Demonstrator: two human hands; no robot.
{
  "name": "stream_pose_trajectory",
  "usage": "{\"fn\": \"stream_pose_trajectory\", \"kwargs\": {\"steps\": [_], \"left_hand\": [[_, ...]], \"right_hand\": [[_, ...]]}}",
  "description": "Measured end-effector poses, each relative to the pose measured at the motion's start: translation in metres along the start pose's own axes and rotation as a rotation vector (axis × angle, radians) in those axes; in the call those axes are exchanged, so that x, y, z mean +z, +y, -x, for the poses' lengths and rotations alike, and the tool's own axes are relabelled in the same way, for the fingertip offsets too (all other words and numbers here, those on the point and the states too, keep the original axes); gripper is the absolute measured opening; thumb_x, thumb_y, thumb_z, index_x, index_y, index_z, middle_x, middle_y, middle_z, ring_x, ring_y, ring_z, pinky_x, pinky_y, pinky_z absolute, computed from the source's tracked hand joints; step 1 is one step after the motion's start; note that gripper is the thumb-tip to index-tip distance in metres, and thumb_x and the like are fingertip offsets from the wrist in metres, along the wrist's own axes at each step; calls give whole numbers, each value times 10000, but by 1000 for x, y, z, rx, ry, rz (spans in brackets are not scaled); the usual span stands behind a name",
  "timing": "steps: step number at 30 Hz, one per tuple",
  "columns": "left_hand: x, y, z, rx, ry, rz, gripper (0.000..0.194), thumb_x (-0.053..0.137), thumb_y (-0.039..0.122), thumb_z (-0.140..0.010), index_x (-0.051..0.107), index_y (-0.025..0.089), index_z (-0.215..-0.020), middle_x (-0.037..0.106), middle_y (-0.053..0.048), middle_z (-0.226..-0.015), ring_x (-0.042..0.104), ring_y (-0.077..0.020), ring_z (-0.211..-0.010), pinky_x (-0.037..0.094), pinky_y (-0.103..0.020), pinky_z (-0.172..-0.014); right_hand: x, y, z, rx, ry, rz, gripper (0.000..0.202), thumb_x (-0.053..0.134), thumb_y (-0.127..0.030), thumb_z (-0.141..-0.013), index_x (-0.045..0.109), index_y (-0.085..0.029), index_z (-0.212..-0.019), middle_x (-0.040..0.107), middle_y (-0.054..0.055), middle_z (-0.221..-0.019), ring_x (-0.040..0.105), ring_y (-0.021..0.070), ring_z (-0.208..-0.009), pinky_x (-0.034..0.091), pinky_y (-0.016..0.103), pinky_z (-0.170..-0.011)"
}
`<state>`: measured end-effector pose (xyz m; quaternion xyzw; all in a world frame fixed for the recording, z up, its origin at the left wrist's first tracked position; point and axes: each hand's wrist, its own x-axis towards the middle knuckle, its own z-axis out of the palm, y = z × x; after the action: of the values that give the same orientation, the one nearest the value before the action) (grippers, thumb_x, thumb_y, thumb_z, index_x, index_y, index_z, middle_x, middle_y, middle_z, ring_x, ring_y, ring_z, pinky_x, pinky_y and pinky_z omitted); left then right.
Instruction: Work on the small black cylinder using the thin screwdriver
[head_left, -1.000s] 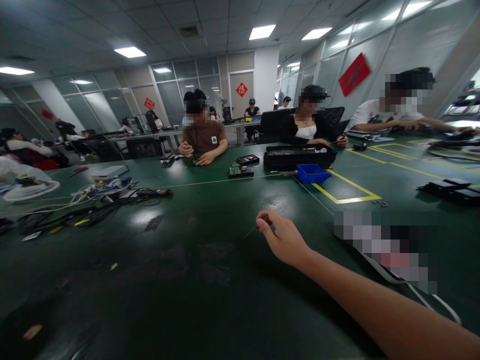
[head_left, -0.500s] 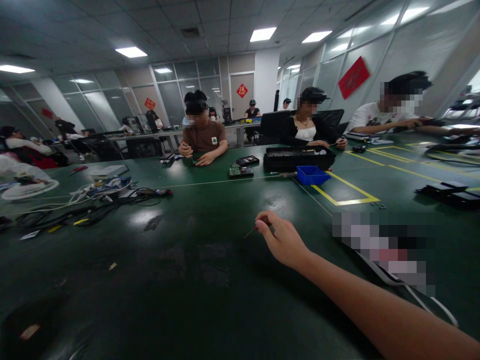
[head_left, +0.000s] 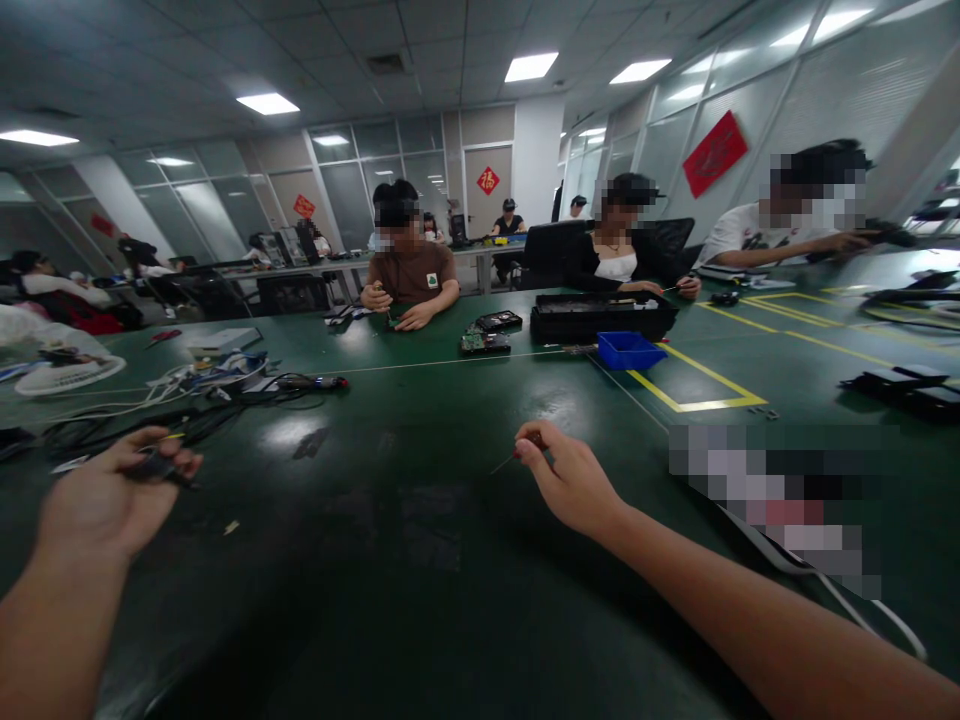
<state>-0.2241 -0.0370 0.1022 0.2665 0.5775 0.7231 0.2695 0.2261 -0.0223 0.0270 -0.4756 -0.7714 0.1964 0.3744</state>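
Note:
My right hand (head_left: 570, 478) is closed around a small screwdriver (head_left: 504, 463). Its thin shaft points down and left above the green table, and the dark reddish handle is mostly covered by my fingers. On the left, my left hand (head_left: 112, 495) has its fingers curled round a small dark object (head_left: 154, 465). Blur and the fingers hide what kind of thing it is. The two hands are well apart, with bare green tabletop (head_left: 360, 580) between them.
Black cables (head_left: 217, 415) and a white box (head_left: 225, 342) lie at the left. Ahead are hard drives (head_left: 485, 344), a blue bin (head_left: 630, 351) and a long black tray (head_left: 600, 318). A pixelated item (head_left: 780, 510) lies right. Several people sit across the table.
My left hand has come into view from the left, holding the small dark object. My right hand keeps the screwdriver in nearly the same place. The view has shifted slightly.

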Motion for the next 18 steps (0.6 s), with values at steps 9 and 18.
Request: {"fn": "stream_pose_trajectory", "kwargs": {"steps": [9, 18], "left_hand": [[114, -28, 67, 17, -580, -197, 367, 474, 140, -637, 566, 145, -993, 545, -4, -591, 495, -155, -557, 391, -221, -528], [171, -76, 133, 51, -926, -283, 262, 423, 180, -696, 623, 138, -860, 567, -37, -729, 529, -166, -701, 422, -274, -659]], "right_hand": [[-2, 1, 1, -21, 35, 9, 150, 427, -310, -1013, 548, -220, -1016, 683, 40, -874, 665, 210, -812, 485, 354, -721], [-3, -1, 1, -11, 56, -25, 165, 439, -333, -1009, 564, -228, -1032, 696, 41, -880, 673, 212, -815, 493, 364, -730]]}}
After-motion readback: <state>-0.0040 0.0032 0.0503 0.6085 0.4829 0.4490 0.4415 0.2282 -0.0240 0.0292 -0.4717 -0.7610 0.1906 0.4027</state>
